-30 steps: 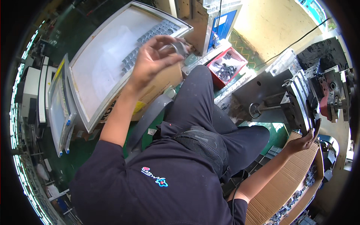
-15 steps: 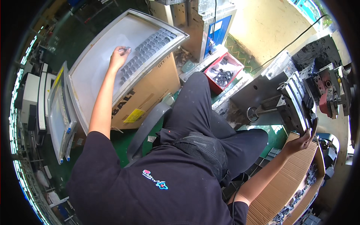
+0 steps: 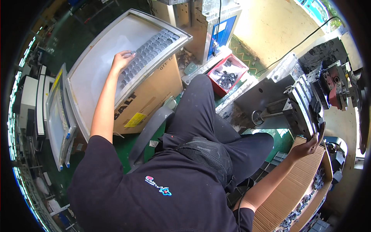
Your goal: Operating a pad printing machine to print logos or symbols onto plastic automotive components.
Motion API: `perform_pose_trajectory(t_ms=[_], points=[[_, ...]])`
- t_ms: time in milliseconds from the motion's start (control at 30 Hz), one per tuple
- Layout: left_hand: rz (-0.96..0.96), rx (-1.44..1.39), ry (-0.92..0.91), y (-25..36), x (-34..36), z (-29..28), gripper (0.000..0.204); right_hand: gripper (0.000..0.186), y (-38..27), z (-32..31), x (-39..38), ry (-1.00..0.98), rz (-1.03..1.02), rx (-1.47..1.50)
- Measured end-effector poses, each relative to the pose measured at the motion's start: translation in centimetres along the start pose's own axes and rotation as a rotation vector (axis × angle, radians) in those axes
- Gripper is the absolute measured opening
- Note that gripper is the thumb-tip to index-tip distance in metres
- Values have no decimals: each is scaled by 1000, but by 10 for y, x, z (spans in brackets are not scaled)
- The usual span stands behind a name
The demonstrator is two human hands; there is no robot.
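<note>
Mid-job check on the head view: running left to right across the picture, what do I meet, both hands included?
Leaning framed panel with blue corner tips → left hand → red box of small parts → small handwheel → right hand → red machine part.

The fingers of the left hand (image 3: 123, 60) obscure the contact point at the gray curved pieces (image 3: 156, 44); whether a piece is gripped cannot be determined. At the lower end of the slotted metal fixture (image 3: 301, 106), the grip of the right hand (image 3: 308, 147) is too small and dark to resolve. The framed tray (image 3: 94, 71) conceals the top of the carton (image 3: 154, 92). Dark parts (image 3: 227, 78) in the red box (image 3: 218, 87) are too small to identify. The lower picture edge truncates the corrugated cardboard box (image 3: 278, 193) and black shirt (image 3: 162, 208).
</note>
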State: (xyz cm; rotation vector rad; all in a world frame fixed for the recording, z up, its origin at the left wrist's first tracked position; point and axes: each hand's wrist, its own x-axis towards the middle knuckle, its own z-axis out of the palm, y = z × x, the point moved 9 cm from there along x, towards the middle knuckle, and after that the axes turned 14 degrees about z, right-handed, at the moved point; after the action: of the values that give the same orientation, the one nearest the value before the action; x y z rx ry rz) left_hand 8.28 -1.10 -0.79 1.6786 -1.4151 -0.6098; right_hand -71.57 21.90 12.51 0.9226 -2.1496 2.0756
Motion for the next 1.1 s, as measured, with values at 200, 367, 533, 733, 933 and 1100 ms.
perform_pose_trajectory(t_ms=[200, 367, 533, 733, 933, 1100], points=[[-47, -49, -38, 9, -2, 7, 45, 36, -20, 7, -7, -18, -76, -15], [-71, 27, -88, 10, 2, 8, 40, 39, -22, 8, -8, -59, -123, 2], [-51, 12, -94, 0, 5, 9, 40, 40, -24, 9, -8, -71, -137, 2], [-72, -62, -34, 1, 0, 8, 36, 41, -32, 12, -11, -78, -108, 11], [-90, -55, -39, -1, 2, 9, 35, 36, -19, 7, -7, -78, -88, 22], [-61, -46, -45, -1, 3, 8, 32, 36, -22, 10, -9, -64, -27, 57]])
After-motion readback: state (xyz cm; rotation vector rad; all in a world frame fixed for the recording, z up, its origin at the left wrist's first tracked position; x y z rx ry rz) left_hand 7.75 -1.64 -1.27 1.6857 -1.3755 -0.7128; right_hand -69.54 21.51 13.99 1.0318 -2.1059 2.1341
